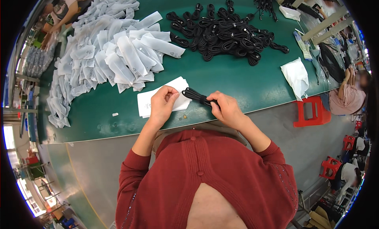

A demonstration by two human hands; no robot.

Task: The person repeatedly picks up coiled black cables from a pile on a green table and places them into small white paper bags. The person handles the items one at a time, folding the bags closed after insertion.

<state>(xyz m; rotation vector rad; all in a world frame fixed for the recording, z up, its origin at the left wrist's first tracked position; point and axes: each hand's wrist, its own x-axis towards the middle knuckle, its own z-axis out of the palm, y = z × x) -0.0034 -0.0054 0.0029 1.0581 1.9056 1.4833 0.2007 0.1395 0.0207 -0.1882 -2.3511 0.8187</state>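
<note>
My right hand (pixel 227 109) is closed round one end of a coiled black cable (pixel 194 95), tied at its middle. The coil's free end points left toward my other hand. My left hand (pixel 162 104) is over a small stack of flat white sleeves (pixel 181 85) near the table's front edge. Its thumb and forefinger are pinched together close to the cable's loop; what they pinch, if anything, is too small to make out. Beyond, on the right, lies a heap of similar coiled black cables (pixel 221 35). A large pile of translucent white sleeves (pixel 114 51) spreads on the left.
The green table (pixel 237 83) has its front edge just before my body. A crumpled white bag (pixel 296 77) lies at its right end. More black cables (pixel 266 2) are at the back. A red stool (pixel 312 112) stands to the right. Other people sit on both sides.
</note>
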